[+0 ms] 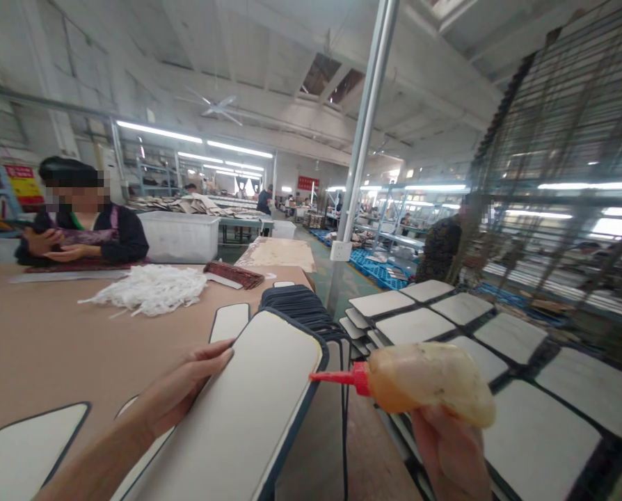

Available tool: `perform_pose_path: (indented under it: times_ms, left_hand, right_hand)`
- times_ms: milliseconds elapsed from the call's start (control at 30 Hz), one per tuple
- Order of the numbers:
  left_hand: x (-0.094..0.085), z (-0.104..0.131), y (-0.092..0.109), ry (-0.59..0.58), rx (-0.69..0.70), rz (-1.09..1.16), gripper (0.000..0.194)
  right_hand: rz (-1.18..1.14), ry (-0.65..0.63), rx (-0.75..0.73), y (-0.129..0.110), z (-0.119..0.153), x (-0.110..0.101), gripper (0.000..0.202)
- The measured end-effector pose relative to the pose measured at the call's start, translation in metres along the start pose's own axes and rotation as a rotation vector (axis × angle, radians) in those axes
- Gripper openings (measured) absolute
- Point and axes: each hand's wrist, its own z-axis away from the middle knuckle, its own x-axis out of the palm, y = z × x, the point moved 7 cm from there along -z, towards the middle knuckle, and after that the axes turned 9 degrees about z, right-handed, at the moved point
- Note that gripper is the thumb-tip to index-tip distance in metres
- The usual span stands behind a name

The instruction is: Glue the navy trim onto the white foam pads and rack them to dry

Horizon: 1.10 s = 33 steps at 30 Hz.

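Glue bottle (428,376) sat in your right hand (451,452), gripped from below with your fingers wrapped shut around its yellowish, squeezed-looking body, and its red nozzle (337,378) pointed left toward the rounded end of the white panel (253,403) in front of you. The nozzle tip was just beside the panel's dark-trimmed edge; whether it touched the edge could not be told. Your left hand (186,386) lay on the panel's left side, fingers stretched out nearly flat and pressing on its white face, closed on nothing. The panel rested tilted over the right edge of the brown surface (40,341), with one end toward you and the other toward a stack of dark-edged panels (303,309) lying just behind it. More white panels lay flat on the surface: one near your left forearm (26,445) and a narrower one (230,321) just beyond your fingertips. Farther back on the surface lay a heap of white strips (152,287) and a dark reddish piece (235,273). To your right, below the bottle, many white panels were spread out in rows on a rack (499,341), apart from one another. A metal pole (366,132) rose between the surface and that rack. At the far left of the surface a seated person in dark clothes (81,229) had both hands on dark material, well apart from you, and another person (439,247) stood farther back beside shelving.
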Motion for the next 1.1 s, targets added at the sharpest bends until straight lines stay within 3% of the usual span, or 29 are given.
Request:
perform_pose_path:
  times_ms: [300,633,900,1100]
  left_hand:
    - [0.004,0.003,-0.002,-0.034,0.008,0.022,0.042]
    - [0.001,0.007,0.001,0.010,0.046,-0.007,0.032]
    - [-0.005,0.009,0.003,0.024,0.051,-0.034,0.033]
    - [-0.010,0.009,0.004,0.036,0.046,-0.034,0.031]
  right_hand:
    - [0.004,-0.031,0.015,-0.001,0.003,0.006,0.060]
    - [0.060,-0.156,0.030,0.001,0.005,0.016,0.053]
    - [0.072,-0.189,0.102,0.016,0.006,0.013,0.061]
    - [0.091,-0.251,0.183,0.030,0.006,0.009,0.046]
